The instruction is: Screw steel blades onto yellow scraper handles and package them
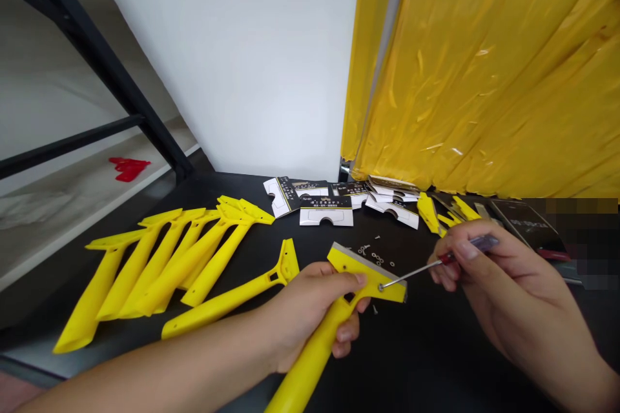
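Note:
My left hand (310, 316) grips a yellow plastic scraper (339, 316) by its neck, with the fingers curled around the handle. The scraper's wide head has a metal blade (361, 259) along its far edge. My right hand (504, 290) holds a screwdriver (421, 269) with a red and translucent purple handle. Its steel tip touches a screw (380, 286) in the scraper head. Small screws and washers (372, 259) lie on the table just beyond the blade. Next to my left hand rests a loose yellow scraper body (232, 300).
Several yellow scraper bodies (169, 264) lie side by side on the black table (436, 348) at left. White and black cardboard packaging cards (327, 211) are stacked at the back. Yellow plastic sheeting (475, 64) hangs behind on the right, beside a white wall (217, 58).

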`<state>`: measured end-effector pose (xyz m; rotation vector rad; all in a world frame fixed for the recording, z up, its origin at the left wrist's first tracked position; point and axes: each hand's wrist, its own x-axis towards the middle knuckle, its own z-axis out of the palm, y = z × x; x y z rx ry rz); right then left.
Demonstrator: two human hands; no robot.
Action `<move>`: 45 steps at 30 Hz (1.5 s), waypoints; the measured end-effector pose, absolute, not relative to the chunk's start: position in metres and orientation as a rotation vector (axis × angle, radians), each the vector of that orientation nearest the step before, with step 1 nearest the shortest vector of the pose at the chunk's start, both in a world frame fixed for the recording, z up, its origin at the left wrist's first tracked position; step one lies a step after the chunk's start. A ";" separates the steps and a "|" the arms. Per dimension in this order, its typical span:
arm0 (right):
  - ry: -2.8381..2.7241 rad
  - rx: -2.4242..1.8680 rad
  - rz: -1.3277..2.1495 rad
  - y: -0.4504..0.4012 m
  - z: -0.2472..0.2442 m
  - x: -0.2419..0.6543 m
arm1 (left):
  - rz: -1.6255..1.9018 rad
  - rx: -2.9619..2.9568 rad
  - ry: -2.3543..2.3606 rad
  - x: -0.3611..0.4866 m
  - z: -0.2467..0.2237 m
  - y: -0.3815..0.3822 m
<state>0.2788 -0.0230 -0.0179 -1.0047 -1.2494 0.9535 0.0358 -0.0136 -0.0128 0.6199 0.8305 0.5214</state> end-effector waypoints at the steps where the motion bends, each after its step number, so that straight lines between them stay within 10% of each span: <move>1: -1.243 -1.009 0.960 -0.023 -0.019 0.279 | 0.522 0.626 0.829 0.036 -0.013 -0.014; 19: -1.221 -0.994 0.982 -0.018 -0.019 0.279 | 0.537 0.667 0.856 0.035 -0.016 -0.014; 33: -2.258 -0.874 -0.072 -0.047 0.012 0.289 | 0.558 1.012 1.093 0.038 -0.025 -0.017; 45: -2.176 -0.900 0.173 -0.056 -0.004 0.294 | 0.578 1.034 1.135 0.037 -0.025 -0.016</move>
